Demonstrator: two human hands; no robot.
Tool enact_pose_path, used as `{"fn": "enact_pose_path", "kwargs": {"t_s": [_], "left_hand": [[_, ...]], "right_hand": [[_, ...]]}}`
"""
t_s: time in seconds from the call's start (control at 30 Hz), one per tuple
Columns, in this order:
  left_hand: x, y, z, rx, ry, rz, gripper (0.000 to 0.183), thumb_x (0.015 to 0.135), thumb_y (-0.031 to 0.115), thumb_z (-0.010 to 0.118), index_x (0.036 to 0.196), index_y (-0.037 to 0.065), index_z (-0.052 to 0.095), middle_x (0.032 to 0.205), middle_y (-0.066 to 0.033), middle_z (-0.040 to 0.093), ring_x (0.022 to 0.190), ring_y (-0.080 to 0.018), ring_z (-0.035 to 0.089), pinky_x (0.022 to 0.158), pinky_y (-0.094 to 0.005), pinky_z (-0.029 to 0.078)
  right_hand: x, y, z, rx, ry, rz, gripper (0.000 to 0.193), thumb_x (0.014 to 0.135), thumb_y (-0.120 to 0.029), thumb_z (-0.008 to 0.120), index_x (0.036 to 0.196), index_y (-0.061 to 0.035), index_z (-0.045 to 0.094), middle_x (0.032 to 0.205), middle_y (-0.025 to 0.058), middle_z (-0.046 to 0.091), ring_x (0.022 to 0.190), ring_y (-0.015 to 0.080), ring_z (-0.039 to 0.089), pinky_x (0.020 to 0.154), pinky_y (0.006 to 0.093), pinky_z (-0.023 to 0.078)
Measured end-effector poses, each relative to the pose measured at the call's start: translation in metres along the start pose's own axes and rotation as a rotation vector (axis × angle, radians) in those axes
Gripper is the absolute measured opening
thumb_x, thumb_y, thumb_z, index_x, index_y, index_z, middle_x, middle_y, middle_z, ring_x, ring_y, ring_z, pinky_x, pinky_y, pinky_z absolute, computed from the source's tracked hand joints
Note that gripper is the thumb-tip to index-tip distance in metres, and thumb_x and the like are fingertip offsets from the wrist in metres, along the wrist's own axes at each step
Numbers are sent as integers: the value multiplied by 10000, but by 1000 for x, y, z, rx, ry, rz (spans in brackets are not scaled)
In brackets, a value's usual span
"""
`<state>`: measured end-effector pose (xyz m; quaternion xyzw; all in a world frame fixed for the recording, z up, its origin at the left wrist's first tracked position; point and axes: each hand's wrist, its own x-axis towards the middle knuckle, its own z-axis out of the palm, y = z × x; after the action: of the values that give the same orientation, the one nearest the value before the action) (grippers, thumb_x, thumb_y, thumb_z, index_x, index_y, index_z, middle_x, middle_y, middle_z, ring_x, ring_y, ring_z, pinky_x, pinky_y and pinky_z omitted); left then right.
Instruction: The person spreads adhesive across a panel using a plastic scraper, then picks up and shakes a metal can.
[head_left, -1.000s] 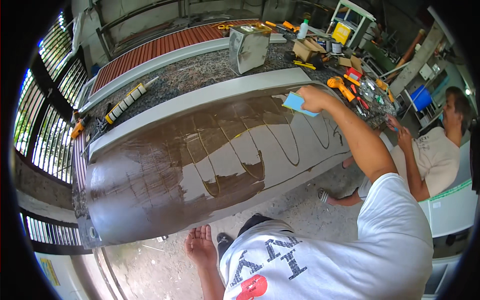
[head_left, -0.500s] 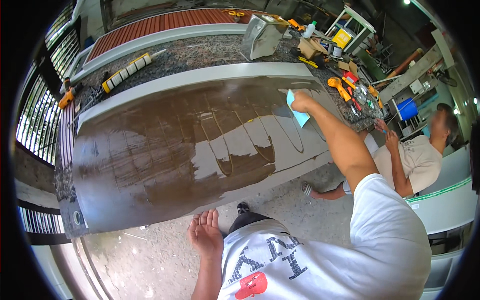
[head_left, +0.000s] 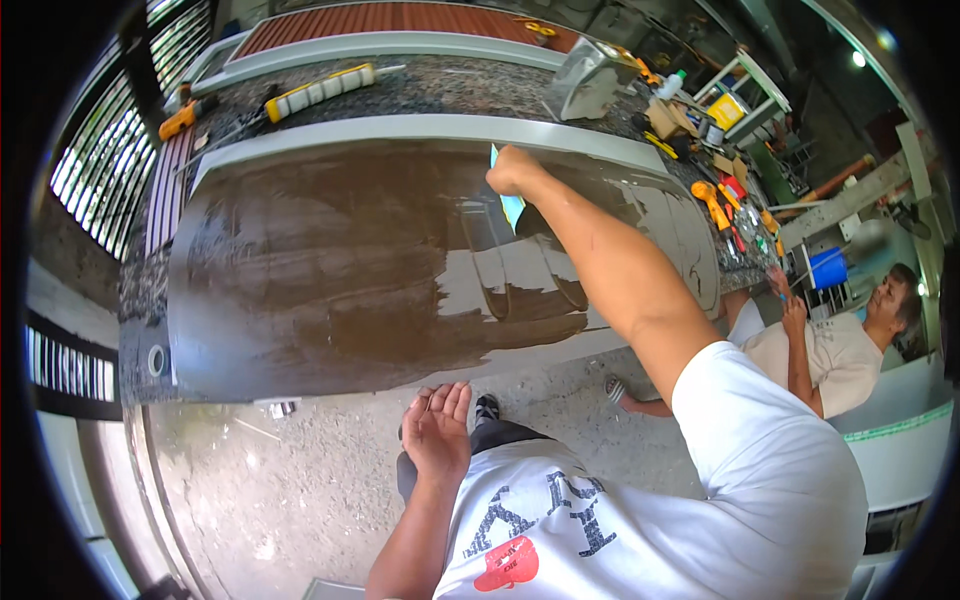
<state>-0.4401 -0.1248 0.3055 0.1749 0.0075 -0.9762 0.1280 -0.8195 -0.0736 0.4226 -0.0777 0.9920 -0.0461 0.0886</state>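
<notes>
A wide sheet panel lies across the bench in front of me. Brown glue coats most of it, smeared thin, with a few looping beads on a bare grey stretch right of the middle. My right hand grips a light blue flat spreader and presses it to the panel near the far edge, right of centre. Below the near edge, my left hand hangs palm up, fingers loosely extended, with nothing in it.
Behind the panel lie a caulking gun, an orange power tool and a metal can. Orange-handled tools clutter the bench's right end. A tape roll rests at the near left corner. Another person sits at right.
My right hand has swept the spreader leftward along the far side, and glue now covers more of the panel's right part. The view has shifted; my left hand stays open.
</notes>
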Motion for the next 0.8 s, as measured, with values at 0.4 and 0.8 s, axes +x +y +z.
{"fn": "enact_pose_path", "kwargs": {"t_s": [0.4, 0.8], "left_hand": [[3, -1, -3, -90, -25, 8, 310, 943, 275, 516, 1000, -25, 565, 1055, -198, 606, 1051, -314, 605, 1020, -404, 464], [7, -3, 1, -63, 17, 60, 346, 947, 295, 521, 1024, -40, 561, 1052, -202, 604, 1027, -301, 612, 1005, -382, 478]], "right_hand": [[-136, -47, 25, -226, -192, -645, 113, 683, -7, 560, 771, -4, 631, 711, 210, 658, 616, 389, 625, 575, 461, 501], [7, 82, -74, 5, 103, -219, 198, 690, -55, 641, 827, 87, 640, 761, 181, 656, 609, 281, 588, 624, 397, 524]]}}
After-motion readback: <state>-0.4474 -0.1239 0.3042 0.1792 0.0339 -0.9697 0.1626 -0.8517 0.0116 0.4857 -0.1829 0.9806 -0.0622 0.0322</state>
